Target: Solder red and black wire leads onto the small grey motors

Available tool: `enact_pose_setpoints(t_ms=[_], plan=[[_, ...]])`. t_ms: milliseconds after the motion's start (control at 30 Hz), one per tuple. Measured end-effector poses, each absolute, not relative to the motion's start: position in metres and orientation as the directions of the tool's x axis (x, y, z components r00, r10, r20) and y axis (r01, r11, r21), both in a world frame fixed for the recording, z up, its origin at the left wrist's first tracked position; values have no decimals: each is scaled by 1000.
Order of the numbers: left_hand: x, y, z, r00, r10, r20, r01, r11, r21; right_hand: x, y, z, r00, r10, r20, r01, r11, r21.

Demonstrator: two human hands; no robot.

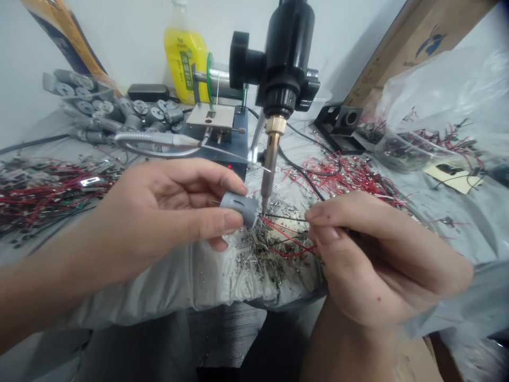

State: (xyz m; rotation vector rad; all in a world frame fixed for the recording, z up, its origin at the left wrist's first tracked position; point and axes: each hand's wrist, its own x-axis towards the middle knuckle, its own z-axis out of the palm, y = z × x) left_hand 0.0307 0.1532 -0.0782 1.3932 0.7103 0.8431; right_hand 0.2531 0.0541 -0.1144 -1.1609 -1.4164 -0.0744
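Head cam: L fingers point(214, 222) grip grey motor point(248, 210), R fingers point(340, 213) pinch blk wire point(284, 217) nr iron tip point(266, 199).

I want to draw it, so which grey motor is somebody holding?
The grey motor in the left hand, beside the soldering iron tip. The other motors lie heaped at the back left.

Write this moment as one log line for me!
left hand: holds motor; right hand: pinches black wire; soldering iron: tip beside motor; motor pile: back left
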Motion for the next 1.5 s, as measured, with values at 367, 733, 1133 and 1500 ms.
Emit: enact_pose_setpoints(t_ms=[367,733,1133,1500], plan=[[29,154,-78,543,837,69,-85,-27,996,254,54,-117,268,604,751,605,501,-619],[24,154,-82,537,838,96,-57,-77,995,253,59,-114,268,544,795,598,553,-580],[24,155,-83,547,831,101,-71,-74,995,256,55,-121,259,593,762,562,549,-618],[27,157,-83,559,812,166,-110,-126,986,257,73,-108,111,431,895,495,757,-426]])
